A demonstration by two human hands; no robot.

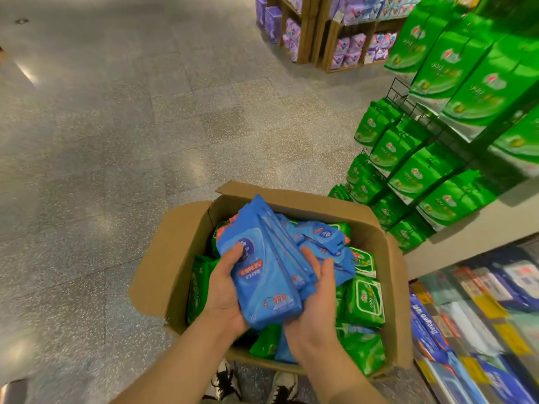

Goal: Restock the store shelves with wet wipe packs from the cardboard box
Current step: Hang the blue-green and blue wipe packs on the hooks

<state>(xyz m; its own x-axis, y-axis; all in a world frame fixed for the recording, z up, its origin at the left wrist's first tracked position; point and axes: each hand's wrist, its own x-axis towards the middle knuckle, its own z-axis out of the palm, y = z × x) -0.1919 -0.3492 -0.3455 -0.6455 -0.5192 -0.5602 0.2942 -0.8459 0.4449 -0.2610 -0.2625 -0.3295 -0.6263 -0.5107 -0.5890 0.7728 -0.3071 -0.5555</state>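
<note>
Blue wipe packs held over the open box

Hands meet above the cardboard box (390, 275), which stands open on the speckled grey floor (116, 141) with its flaps folded outward. Between them is a stack of blue wet wipe packs (268, 275), standing on edge and tilted away from the person. The left hand (224, 290) cups the stack from the left, its thumb laid across the front of the nearest pack, fingers curled under it. The right hand (316, 304) grips the stack from the other side, palm turned inward and fingers curled against the rear packs. The stack's lower end sits between the two palms.

Inside the box, more loose blue packs (323, 236) lie toward the far side, just behind the held stack. Green wet wipe packs (366, 301) fill the rest, heaped along the right and near sides, with a few standing on edge along the left wall.

To the right, a wire rack (399, 91) carries rows of green packs (420, 176) of the same look, tier above tier, and larger green packs (466, 91) crowd the upper shelf. Low at the right edge a shelf holds blue and white boxed goods (466, 330), blurred. Far off, wooden shelves (323, 39) hold purple and pink packets. Two shoes (253, 386) show below the box's near edge
</note>
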